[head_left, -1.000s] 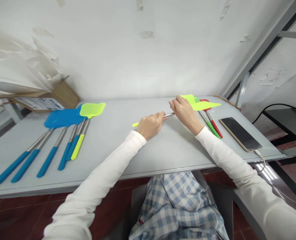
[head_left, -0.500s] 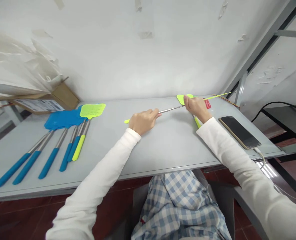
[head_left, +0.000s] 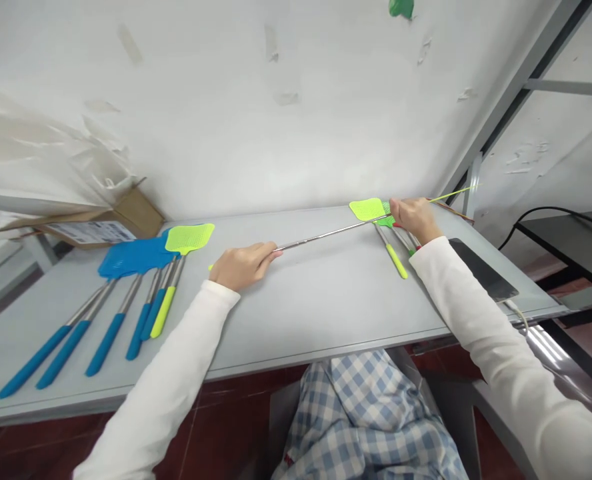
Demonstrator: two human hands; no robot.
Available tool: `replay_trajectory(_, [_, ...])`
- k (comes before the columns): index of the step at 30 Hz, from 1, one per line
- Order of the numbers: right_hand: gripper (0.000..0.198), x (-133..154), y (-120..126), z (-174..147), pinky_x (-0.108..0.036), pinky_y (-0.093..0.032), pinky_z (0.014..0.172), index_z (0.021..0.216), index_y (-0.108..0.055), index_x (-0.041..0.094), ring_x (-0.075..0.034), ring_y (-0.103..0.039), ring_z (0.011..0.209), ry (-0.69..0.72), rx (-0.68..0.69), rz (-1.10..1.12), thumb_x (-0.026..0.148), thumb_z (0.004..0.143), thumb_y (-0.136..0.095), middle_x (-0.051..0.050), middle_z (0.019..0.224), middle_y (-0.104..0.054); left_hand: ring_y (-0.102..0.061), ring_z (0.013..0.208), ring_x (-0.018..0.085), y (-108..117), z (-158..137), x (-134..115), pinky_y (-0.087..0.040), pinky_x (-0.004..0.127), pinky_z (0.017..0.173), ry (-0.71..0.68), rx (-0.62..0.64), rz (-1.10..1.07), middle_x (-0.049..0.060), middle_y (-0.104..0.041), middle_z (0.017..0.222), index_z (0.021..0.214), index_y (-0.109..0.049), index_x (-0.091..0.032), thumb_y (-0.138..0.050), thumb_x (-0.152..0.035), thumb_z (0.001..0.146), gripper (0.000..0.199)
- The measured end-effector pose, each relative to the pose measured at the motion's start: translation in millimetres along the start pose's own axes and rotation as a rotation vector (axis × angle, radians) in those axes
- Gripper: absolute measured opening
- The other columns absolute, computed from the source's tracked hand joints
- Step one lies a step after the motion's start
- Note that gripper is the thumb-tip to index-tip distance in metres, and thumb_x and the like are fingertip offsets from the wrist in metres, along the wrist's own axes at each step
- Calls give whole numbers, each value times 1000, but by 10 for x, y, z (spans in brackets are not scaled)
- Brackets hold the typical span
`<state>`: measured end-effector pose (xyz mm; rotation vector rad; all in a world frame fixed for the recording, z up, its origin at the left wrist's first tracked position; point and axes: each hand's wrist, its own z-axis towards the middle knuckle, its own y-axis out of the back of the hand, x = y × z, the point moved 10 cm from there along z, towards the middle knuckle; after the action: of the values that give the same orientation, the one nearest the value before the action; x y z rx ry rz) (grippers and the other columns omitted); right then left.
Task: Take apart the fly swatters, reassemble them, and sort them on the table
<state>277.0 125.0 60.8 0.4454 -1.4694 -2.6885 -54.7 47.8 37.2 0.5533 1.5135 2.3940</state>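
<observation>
Between my hands stretches the thin metal rod of a telescopic fly swatter [head_left: 326,234], held slanting above the table. My left hand [head_left: 243,265] is closed around its handle end; a bit of yellow-green grip shows past the hand. The far end is in the closed fingers of my right hand [head_left: 415,219], and the swatter's yellow-green head, seen edge-on, sticks out to the right. Below and beside my right hand lies a yellow-green fly swatter [head_left: 367,209] with its handle toward me. Green and red swatters are partly hidden by that hand.
At left lie several blue fly swatters [head_left: 131,258] and a yellow-green one [head_left: 190,239] on the grey table [head_left: 296,320]. A cardboard box [head_left: 141,212] stands behind them. A phone [head_left: 481,270] with a white cable lies at right. A white wall [head_left: 216,133] rises behind.
My hands have moved apart, the left one leftward and nearer me, and a longer stretch of the swatter's metal rod shows between them. The view has shifted slightly.
</observation>
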Motion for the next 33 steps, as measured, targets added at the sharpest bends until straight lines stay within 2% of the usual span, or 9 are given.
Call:
replay_trajectory(5, [54, 164, 21, 49, -29, -15, 55, 76, -61, 14, -15, -48, 53, -22, 82, 19, 36, 102, -20, -10, 64, -63, -59, 60, 18, 14, -51, 50, -24, 29, 51, 26, 14, 24, 4, -70, 74, 87, -67, -22, -35, -46, 99, 41])
replay_trajectory(8, [59, 227, 116, 68, -30, -15, 56, 76, -64, 13, -16, -52, 57, -63, 61, 45, 39, 102, -18, -13, 69, -65, -60, 62, 20, 18, -114, 61, -21, 29, 51, 71, 14, 13, 5, -71, 76, 90, -67, -22, -36, -46, 98, 40])
replay_trajectory(12, [65, 207, 173, 83, -31, -17, 57, 73, -67, 12, -18, -54, 60, -124, 35, 69, 42, 102, -18, -14, 68, -66, -62, 64, 21, 61, -157, 45, -18, 29, 52, 123, 14, 1, 6, -71, 76, 90, -66, -21, -35, -46, 99, 41])
replay_trajectory(16, [65, 172, 87, 46, -32, -18, 57, 75, -69, 11, -21, -55, 61, -186, 86, 49, 37, 101, -17, -15, 67, -65, -62, 64, 22, 136, -115, -28, -17, 30, 52, 129, 30, 47, 7, -71, 76, 91, -66, -21, -34, -45, 99, 41])
replay_trajectory(20, [56, 591, 62, -66, -31, -19, 57, 79, -70, 10, -20, -53, 55, -73, 192, 78, 31, 100, -23, -13, 61, -63, -62, 60, 22, 155, -34, -298, -16, 31, 51, 81, 87, 84, 7, -71, 76, 93, -66, -21, -35, -44, 99, 39])
replay_trajectory(23, [62, 915, 294, -155, -31, -20, 55, 70, -68, 12, -20, -52, 52, -45, 159, 125, 34, 101, -20, -12, 55, -59, -62, 59, 21, 170, 7, -520, -16, 31, 50, 63, 83, 50, 5, -71, 75, 95, -65, -21, -33, -43, 100, 39])
replay_trajectory(27, [67, 971, 817, -169, -31, -25, 55, 62, -63, 15, -18, -48, 49, -25, -27, 221, 38, 102, -15, -7, 49, -50, -62, 60, 19, 239, -23, -537, -17, 30, 49, 85, -9, -4, 4, -70, 72, 91, -64, -21, -29, -44, 101, 42])
replay_trajectory(29, [62, 992, 1055, -158, -32, -34, 61, 67, -62, 16, -18, -52, 58, 123, -99, 316, 40, 103, -18, -8, 60, -55, -61, 59, 19, 296, -59, -446, -18, 29, 49, 94, -63, -20, 5, -68, 69, 88, -63, -21, -27, -47, 101, 47])
replay_trajectory(33, [39, 995, 1421, -251, -40, -45, 83, 94, -64, 18, -25, -58, 95, 372, -184, 444, 46, 99, -37, -13, 103, -62, -60, 57, 19, 412, -81, -299, -18, 29, 49, 92, -140, -33, 6, -65, 62, 84, -64, -20, -21, -53, 100, 56])
